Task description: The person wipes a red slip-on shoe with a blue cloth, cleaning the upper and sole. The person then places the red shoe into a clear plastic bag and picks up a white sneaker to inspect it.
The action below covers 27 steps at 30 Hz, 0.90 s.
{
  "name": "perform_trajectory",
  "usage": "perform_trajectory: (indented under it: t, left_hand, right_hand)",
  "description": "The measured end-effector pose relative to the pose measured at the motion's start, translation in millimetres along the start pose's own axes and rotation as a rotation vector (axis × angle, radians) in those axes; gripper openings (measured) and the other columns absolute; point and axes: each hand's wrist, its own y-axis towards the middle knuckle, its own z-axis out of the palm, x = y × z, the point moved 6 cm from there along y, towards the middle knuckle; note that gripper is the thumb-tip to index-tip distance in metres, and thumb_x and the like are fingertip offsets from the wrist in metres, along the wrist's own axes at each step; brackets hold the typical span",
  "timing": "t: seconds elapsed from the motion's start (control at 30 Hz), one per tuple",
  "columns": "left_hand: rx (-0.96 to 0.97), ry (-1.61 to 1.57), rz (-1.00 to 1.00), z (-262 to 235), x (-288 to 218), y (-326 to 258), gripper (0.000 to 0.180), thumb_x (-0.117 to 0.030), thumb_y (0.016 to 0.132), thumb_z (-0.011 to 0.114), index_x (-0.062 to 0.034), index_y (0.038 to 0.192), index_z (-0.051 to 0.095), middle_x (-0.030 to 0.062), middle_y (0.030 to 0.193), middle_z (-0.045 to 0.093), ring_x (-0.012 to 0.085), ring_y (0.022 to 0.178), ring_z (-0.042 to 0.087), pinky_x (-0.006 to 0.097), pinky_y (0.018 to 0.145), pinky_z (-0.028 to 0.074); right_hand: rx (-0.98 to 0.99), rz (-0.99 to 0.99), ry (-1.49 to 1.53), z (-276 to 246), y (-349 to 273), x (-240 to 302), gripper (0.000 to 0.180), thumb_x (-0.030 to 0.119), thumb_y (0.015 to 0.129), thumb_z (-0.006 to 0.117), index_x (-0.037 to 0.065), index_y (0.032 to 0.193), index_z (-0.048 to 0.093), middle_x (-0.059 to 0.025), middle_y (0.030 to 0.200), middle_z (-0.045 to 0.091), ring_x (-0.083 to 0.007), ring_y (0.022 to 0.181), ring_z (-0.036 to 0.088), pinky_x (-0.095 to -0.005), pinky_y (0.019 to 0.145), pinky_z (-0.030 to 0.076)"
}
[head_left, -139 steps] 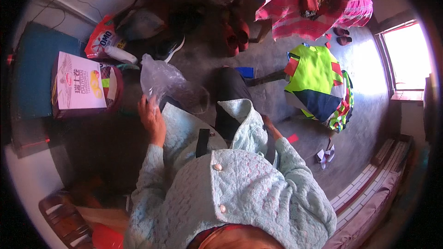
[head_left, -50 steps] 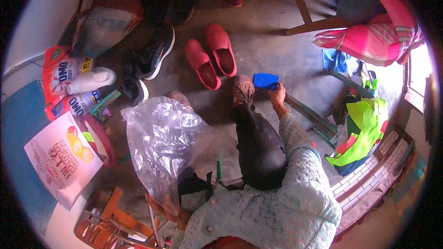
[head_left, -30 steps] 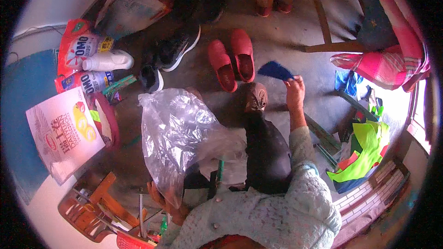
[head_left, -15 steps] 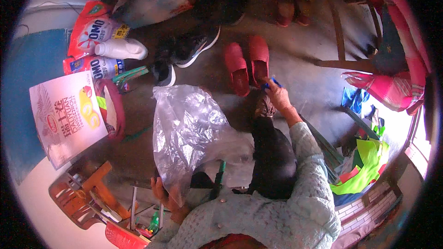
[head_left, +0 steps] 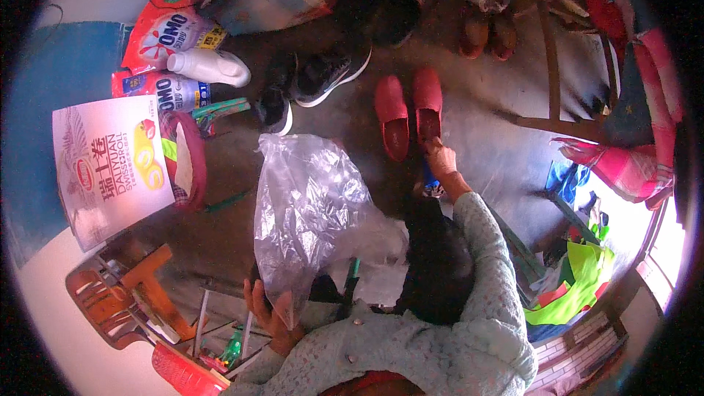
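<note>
Two red slip-on shoes (head_left: 393,111) stand side by side on the floor ahead of me. My right hand (head_left: 441,160) is at the heel of the right one (head_left: 428,99), its fingers closed on the back edge. Just below that hand, something blue (head_left: 431,178) shows at my foot; its kind is hard to make out. A large clear plastic bag (head_left: 312,198) spreads over my lap and the floor in front. My left hand (head_left: 271,319) rests by the bag's lower corner, fingers apart, with film lying across part of it.
Black sneakers (head_left: 323,79) with white soles stand beyond the bag. Detergent packs (head_left: 170,37), a white bottle (head_left: 209,67) and a printed carton (head_left: 110,169) are at left. Brown shoes (head_left: 475,35) stand farther off. A wooden frame (head_left: 555,66) and neon-yellow clothing (head_left: 576,290) are at right.
My right hand has moved off the blue thing to the right red shoe's heel. The blue thing now lies lower, nearer me. The view has shifted slightly; my left hand stays by the bag.
</note>
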Motion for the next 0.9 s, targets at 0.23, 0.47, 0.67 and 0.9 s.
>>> perform_trajectory:
  t: [0.23, 0.47, 0.67, 0.9]
  left_hand:
    - [0.022, -0.121, -0.005, -9, -15, 15, 0.022, -0.014, 0.083, 0.058, -0.0147, 0.104, 0.061, 0.0180, 0.132, 0.042, 0.0472, 0.123, 0.034, 0.056, 0.097, 0.031]
    - [0.023, -0.026, 0.026, -21, -24, 12, 0.022, -0.011, 0.079, 0.060, -0.0143, 0.101, 0.062, 0.0163, 0.128, 0.048, 0.0450, 0.118, 0.041, 0.056, 0.095, 0.032]
    - [0.192, 0.069, 0.299, -19, -50, -2, 0.016, -0.013, 0.080, 0.054, -0.0102, 0.093, 0.062, 0.0103, 0.126, 0.051, 0.0332, 0.123, 0.042, 0.061, 0.098, 0.025]
    - [0.485, -0.272, 0.728, 6, -93, -43, 0.018, -0.015, 0.074, 0.055, -0.0054, 0.087, 0.062, 0.0120, 0.090, 0.062, 0.0293, 0.095, 0.058, 0.048, 0.091, 0.039]
  right_hand:
    - [-0.396, -0.255, 0.244, -104, -23, 44, 0.029, 0.013, 0.068, 0.069, 0.007, 0.095, 0.059, -0.0111, 0.096, 0.058, -0.0341, 0.081, 0.060, -0.0422, 0.069, 0.050]
    - [-0.531, -0.463, 0.093, -226, -101, 119, 0.013, 0.009, 0.075, 0.055, 0.015, 0.087, 0.056, -0.0064, 0.083, 0.052, -0.0323, 0.065, 0.060, -0.0441, 0.054, 0.051]
    - [-0.684, -0.613, -0.023, -285, -195, 181, 0.016, 0.006, 0.072, 0.055, 0.016, 0.084, 0.055, -0.0021, 0.081, 0.051, -0.0242, 0.060, 0.060, -0.0373, 0.048, 0.050]
    - [-0.735, -0.741, -0.082, -317, -277, 225, 0.024, 0.007, 0.070, 0.056, 0.014, 0.093, 0.057, -0.0026, 0.083, 0.051, -0.0192, 0.065, 0.061, -0.0326, 0.048, 0.050]
